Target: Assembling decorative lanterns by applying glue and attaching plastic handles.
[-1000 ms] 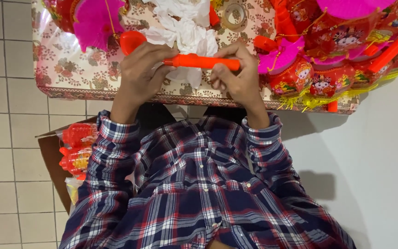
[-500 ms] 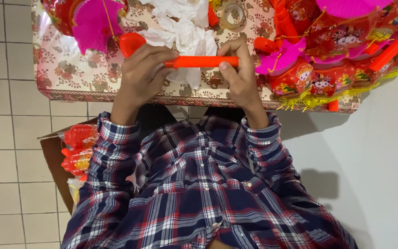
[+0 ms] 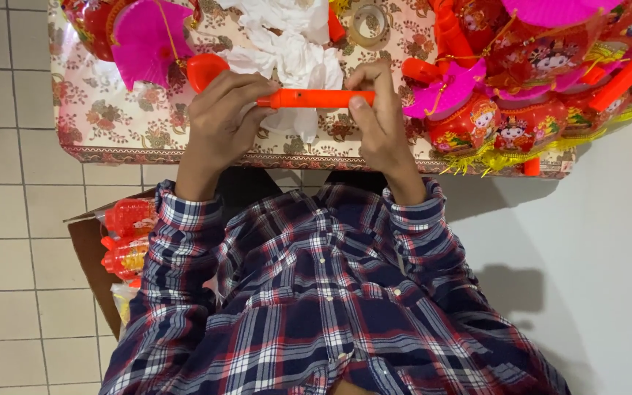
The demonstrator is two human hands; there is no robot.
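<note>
Stick (image 3: 316,98), orange plastic, lies level between my two hands above the near edge of the table (image 3: 111,121). I hold it at both ends. My left hand (image 3: 222,113) is closed around the end that carries a round red cup-shaped head (image 3: 205,70); that head projects past my knuckles toward the far side. My right hand (image 3: 378,121) is closed on the opposite end, thumb pressed against the near side of the stick, fingers curled over the top. The middle section of the stick is bare and visible between the two grips.

Directly beneath the stick, on the table, lies a heap of crumpled white paper (image 3: 290,44). The table is covered with a floral cloth. To the left of the heap sits a pink paper fan (image 3: 144,44), touching a red lantern piece at the table's corner. Beyond the heap is a roll of tape (image 3: 369,22). To the right of my right hand is a cluster of red lanterns (image 3: 510,121) with yellow fringe, overhanging the near edge, with another pink fan among them. More orange sticks (image 3: 627,69) lie across that cluster.

On the tiled floor to my left stands a cardboard box (image 3: 89,256) holding red packets (image 3: 129,219) in clear wrap. Both my sleeves are plaid.
</note>
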